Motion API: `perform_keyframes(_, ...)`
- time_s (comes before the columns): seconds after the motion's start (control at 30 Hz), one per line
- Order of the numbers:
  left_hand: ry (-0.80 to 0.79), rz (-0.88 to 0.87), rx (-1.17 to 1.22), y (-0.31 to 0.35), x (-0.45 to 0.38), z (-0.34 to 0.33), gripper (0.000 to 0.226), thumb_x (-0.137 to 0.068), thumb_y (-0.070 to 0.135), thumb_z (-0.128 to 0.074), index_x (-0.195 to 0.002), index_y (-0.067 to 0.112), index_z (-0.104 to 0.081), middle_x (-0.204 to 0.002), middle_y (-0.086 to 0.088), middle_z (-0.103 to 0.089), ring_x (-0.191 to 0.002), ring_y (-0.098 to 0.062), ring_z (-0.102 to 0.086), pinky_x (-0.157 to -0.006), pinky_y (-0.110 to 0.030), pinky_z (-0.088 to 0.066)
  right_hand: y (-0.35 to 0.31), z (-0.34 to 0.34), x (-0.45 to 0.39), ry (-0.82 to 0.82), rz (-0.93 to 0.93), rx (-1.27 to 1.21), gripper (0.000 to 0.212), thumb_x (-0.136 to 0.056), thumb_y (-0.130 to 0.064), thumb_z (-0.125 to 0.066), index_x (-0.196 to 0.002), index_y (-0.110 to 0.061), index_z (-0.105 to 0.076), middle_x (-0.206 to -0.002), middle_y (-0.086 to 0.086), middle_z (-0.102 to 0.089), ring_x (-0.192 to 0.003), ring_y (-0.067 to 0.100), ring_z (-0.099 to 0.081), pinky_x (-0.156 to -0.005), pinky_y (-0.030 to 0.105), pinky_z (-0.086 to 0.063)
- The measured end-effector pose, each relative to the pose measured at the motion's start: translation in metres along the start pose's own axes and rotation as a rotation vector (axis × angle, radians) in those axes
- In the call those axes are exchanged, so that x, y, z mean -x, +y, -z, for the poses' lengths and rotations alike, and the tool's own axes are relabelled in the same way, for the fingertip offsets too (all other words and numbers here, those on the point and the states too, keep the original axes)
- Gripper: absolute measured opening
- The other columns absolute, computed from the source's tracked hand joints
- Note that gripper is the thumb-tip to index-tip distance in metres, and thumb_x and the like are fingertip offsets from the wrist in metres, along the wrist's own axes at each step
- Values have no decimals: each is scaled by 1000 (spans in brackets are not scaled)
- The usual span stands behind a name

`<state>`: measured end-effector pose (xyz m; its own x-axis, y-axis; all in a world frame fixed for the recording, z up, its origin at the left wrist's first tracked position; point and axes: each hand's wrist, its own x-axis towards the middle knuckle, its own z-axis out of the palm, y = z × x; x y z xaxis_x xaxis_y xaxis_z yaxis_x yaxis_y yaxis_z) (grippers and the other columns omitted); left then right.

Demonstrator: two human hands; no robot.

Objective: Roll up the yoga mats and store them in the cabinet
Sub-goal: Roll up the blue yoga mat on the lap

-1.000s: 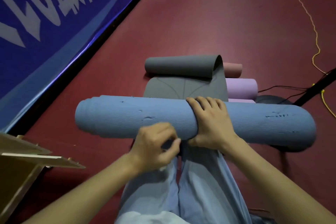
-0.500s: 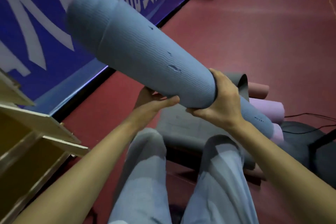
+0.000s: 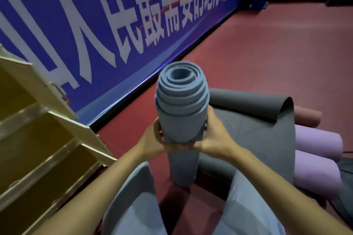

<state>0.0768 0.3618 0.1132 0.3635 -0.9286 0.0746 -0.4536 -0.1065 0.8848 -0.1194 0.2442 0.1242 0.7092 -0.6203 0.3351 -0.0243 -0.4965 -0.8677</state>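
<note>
A rolled blue yoga mat (image 3: pixel 181 101) stands upright in front of me, its spiral end facing the camera and its lower end near the red floor between my legs. My left hand (image 3: pixel 152 139) grips its left side and my right hand (image 3: pixel 214 137) grips its right side, about halfway up. A grey mat (image 3: pixel 254 129) lies half unrolled on the floor behind it. Two purple rolled mats (image 3: pixel 317 139) and a pink rolled mat (image 3: pixel 307 118) lie to the right. The wooden cabinet (image 3: pixel 38 139) with open shelves stands at the left.
A blue banner wall (image 3: pixel 114 25) with white characters runs along the left and back. Red floor (image 3: pixel 277 53) stretches to the right. A dark mat or bag edge (image 3: pixel 345 177) and a cable lie at the far right.
The blue roll went from lying across my lap to tilted up, and now stands on end. Both hands now clasp it from either side. My view has turned toward the cabinet.
</note>
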Motion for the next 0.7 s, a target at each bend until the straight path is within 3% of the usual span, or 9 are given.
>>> perform_keyframes(0.07,-12,28,-70,-20,7,-2,105,-40,40,-102,-135,32,-57,-127,17,-70,-120,-6,-65,-89,-37,-60,18,-12,16,-19,-97,-35,122,-50,-31,-103,-142,-54,-25,-137,-29,-50,-125,-6,-53,-94,30,-55)
perform_keyframes(0.13,-51,71,-110,-45,15,-7,112,-36,36,-104,-136,37,-54,-130,19,-68,-123,-5,-63,-94,-42,-58,36,-25,30,-55,-152,-40,121,-48,-33,-103,-136,-59,-25,-133,-33,-52,-122,-7,-55,-91,26,-55)
perform_keyframes(0.23,-59,146,-135,-71,30,-14,115,-35,37,-106,-136,36,-52,-129,20,-68,-122,-2,-63,-96,-41,-57,53,-41,38,-118,-192,-16,126,-45,-35,-104,-141,-50,-25,-141,-25,-49,-130,-5,-50,-99,34,-54)
perform_keyframes(0.37,-42,173,-128,-90,46,-14,104,-44,27,-105,-135,31,-54,-127,22,-67,-120,1,-63,-97,-26,-55,60,-48,26,-259,-159,-22,134,-54,-38,-102,-157,-34,-17,-156,-15,-38,-144,6,-40,-113,44,-43)
perform_keyframes(0.5,24,195,-84,-94,59,-19,105,-52,39,-100,-141,44,-45,-136,26,-61,-124,5,-58,-105,-33,-51,41,-37,-5,-348,-95,-34,143,-55,-36,-102,-161,-33,-6,-157,-13,-39,-143,2,-39,-118,35,-36)
perform_keyframes(0.6,72,162,-77,-83,57,-30,121,-49,43,-100,-153,34,-38,-143,23,-56,-131,7,-52,-104,-22,-48,22,-30,-24,-405,-40,89,137,-51,-52,-99,-158,-42,-15,-151,-14,-36,-139,-2,-40,-115,28,-37)
perform_keyframes(0.7,144,139,-125,-70,51,-37,114,-48,45,-99,-148,34,-46,-130,20,-66,-120,0,-62,-91,-21,-53,10,-33,-35,-423,32,237,108,-60,-52,-93,-151,-33,-37,-142,-13,-34,-129,3,-43,-110,36,-43)
